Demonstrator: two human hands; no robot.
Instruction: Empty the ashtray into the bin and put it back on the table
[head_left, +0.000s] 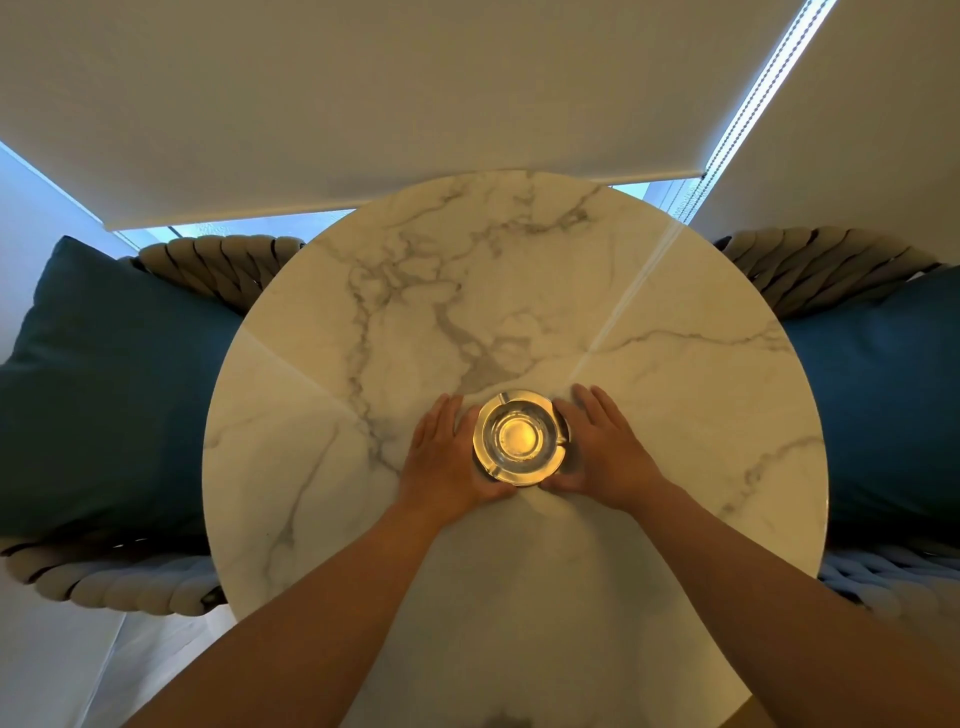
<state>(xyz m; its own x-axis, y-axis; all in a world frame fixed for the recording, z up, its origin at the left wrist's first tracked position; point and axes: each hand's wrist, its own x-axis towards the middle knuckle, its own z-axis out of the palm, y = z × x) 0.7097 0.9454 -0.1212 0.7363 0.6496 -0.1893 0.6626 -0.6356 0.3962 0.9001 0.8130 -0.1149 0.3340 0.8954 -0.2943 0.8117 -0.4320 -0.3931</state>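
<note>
A round glass ashtray (519, 437) sat on the marble table (649, 364), its bowl looking bare. The left hand (448, 457) and right hand (602, 451) cupped its sides, fingers spread flat, not clenched.

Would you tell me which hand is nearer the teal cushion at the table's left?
Left. The left hand is on the ashtray's cushion side; the right hand is opposite.

1 ashtray (519, 437), 1 table (675, 415), 2 hands, 2 blue cushions, 2 woven chairs.
</note>
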